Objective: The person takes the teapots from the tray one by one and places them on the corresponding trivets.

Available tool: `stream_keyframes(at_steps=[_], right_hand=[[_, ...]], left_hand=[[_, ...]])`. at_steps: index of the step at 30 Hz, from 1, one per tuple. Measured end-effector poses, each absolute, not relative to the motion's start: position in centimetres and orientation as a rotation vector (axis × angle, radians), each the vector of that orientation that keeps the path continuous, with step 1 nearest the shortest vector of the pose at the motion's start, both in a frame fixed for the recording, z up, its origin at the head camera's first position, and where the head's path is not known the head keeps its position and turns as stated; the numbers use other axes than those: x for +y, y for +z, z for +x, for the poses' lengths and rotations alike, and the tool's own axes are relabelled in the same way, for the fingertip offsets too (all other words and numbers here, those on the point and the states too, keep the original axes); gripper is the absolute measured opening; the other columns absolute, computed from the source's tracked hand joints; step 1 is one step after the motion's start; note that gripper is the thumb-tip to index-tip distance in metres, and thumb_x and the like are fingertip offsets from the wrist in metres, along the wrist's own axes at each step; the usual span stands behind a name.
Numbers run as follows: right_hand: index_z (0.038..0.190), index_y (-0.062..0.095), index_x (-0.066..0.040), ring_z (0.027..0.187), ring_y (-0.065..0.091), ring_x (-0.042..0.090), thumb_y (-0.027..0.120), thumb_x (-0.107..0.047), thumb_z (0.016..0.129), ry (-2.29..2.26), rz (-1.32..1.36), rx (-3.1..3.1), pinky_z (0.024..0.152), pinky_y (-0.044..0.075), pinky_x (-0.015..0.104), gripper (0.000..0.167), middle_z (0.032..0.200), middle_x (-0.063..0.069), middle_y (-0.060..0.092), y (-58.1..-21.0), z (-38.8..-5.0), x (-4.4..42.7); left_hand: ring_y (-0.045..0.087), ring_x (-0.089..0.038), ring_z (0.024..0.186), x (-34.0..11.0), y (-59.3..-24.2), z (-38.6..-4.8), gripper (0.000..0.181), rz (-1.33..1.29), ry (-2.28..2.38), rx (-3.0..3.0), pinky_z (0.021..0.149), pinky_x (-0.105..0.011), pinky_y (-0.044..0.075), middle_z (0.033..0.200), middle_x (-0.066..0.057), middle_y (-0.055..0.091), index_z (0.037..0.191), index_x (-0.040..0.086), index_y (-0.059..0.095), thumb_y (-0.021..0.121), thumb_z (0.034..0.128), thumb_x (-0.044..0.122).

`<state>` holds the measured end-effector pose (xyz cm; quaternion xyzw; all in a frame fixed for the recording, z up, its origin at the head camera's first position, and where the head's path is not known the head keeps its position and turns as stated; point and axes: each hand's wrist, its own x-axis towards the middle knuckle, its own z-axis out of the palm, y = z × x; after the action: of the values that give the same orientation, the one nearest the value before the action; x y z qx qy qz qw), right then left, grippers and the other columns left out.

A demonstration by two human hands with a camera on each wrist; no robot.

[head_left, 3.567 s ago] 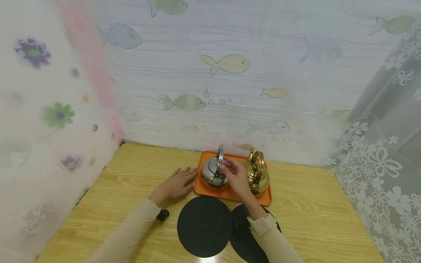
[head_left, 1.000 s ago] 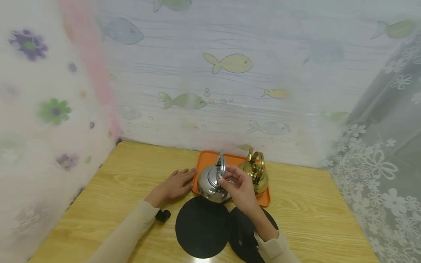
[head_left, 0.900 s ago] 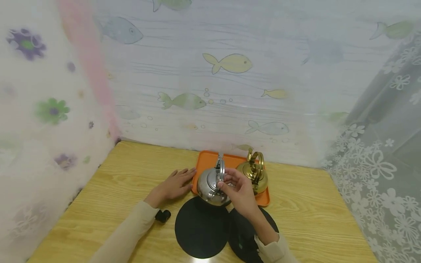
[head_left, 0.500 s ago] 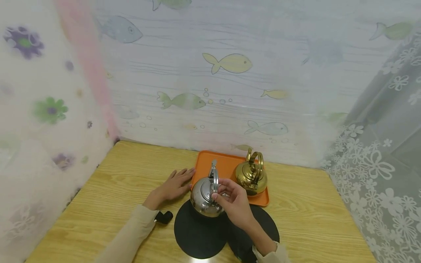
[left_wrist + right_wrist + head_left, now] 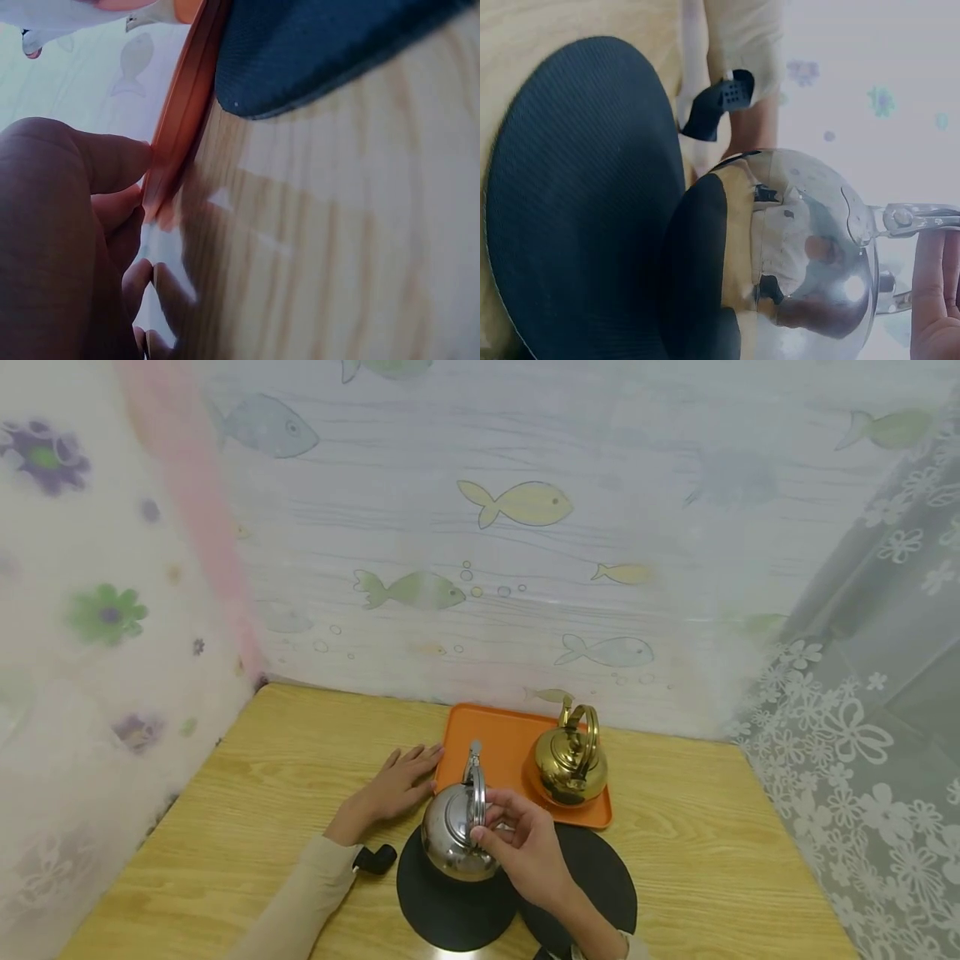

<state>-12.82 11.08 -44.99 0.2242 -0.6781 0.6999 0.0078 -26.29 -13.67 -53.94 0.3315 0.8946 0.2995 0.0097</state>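
Note:
A shiny silver kettle [image 5: 444, 842] is held by its upright handle, the fingers and thumb of my right hand [image 5: 527, 856] curled round it. It appears above the left round black mat [image 5: 450, 922], and in the right wrist view the kettle [image 5: 802, 247] seems raised off the mat [image 5: 585, 202]. My left hand [image 5: 397, 783] lies on the table with fairly straight fingers, its tips against the left edge of the orange tray [image 5: 480, 731]. On the tray's right side stands a gold kettle [image 5: 564, 768].
A second round black mat [image 5: 603, 877] lies to the right, partly under my right forearm. The wooden table [image 5: 720, 835] meets a fish-patterned wall [image 5: 420, 643] at the back. A black wrist device [image 5: 375, 860] sits by my left cuff.
My right hand has lifted the silver kettle off the tray's left side and moved it toward me and slightly left, over the left mat. The left hand has stayed at the tray's edge.

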Motion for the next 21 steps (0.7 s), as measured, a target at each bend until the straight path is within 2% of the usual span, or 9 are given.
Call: stream_keyframes(at_steps=[7,14,21], right_hand=[[0.122,0.058,0.017,0.085,0.065,0.003,0.073,-0.001,0.093,2.202,0.728,-2.083,0.075,0.06,0.022,0.038,0.094,0.005,0.063,-45.3,-12.0,11.0],[0.121,0.06,0.016,0.084,0.066,0.003,0.071,0.003,0.092,2.177,0.716,-2.085,0.074,0.061,0.024,0.034,0.092,0.0,0.063,-45.8,-11.2,10.7],[0.12,0.062,0.014,0.083,0.066,0.003,0.071,0.002,0.093,2.149,0.707,-2.086,0.072,0.062,0.026,0.031,0.09,0.015,0.065,-46.5,-10.5,10.4]], left_hand=[[0.023,-0.046,0.152,-13.6,-54.0,-26.1,0.059,0.997,0.949,2.766,0.12,-0.07,0.004,0.165,-0.012,0.032,0.158,0.004,0.036,0.051,0.1072,0.031],[0.023,-0.047,0.152,-13.7,-54.2,-26.2,0.06,0.998,0.942,2.772,0.119,-0.071,0.004,0.164,-0.014,0.032,0.157,0.002,0.036,0.052,0.1068,0.03],[0.024,-0.05,0.15,-13.7,-54.5,-26.5,0.058,1.014,0.991,2.776,0.118,-0.072,0.004,0.163,-0.017,0.034,0.156,0.0,0.038,0.052,0.1067,0.028]])
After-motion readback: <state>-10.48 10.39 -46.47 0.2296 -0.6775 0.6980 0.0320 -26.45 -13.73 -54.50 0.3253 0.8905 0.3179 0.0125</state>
